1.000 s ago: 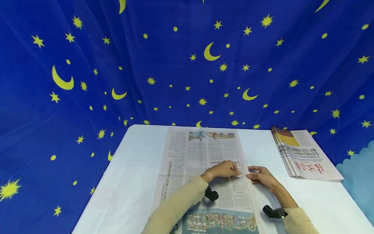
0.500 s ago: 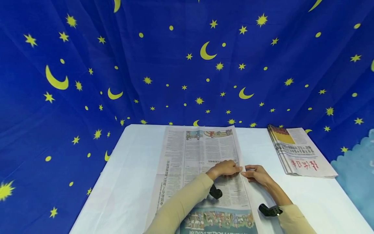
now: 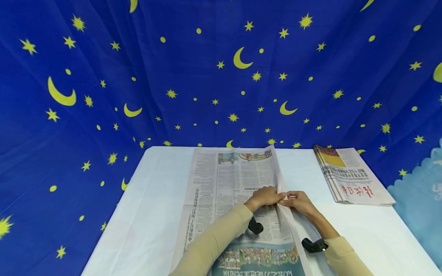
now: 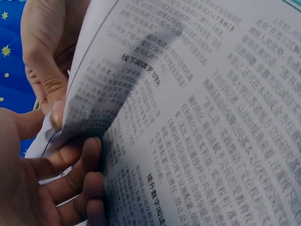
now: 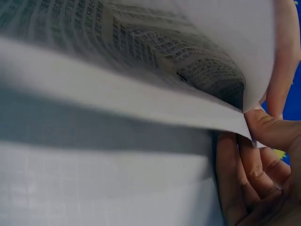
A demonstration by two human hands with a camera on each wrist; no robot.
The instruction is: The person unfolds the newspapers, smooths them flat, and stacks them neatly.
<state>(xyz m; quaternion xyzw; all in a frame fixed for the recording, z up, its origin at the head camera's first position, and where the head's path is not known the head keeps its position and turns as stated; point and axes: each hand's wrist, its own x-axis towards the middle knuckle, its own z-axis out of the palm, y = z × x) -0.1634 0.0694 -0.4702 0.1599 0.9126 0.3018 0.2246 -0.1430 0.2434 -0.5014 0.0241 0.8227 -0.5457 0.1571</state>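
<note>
A newspaper (image 3: pixel 203 176) lies unfolded on the white table, its right edge lifted and creased where both hands meet. My left hand (image 3: pixel 265 197) reaches across the sheet and pinches that edge; in the left wrist view its curled fingers (image 4: pixel 70 179) lie against the printed page. Close beside it, my right hand (image 3: pixel 301 202) pinches the same edge from the right. In the right wrist view, the paper edge (image 5: pixel 225 117) runs between the right hand's thumb (image 5: pixel 273 129) and fingers, and the raised page bulges above it.
A stack of folded newspapers (image 3: pixel 355 178) lies at the table's back right. The white tabletop (image 3: pixel 152 191) shows on both sides of the open sheet. Behind it hangs a blue curtain (image 3: pixel 193 76) with yellow moons and stars.
The right hand has moved left to meet the left hand at the newspaper's edge. That edge has risen and buckled between them. The head view has shifted slightly.
</note>
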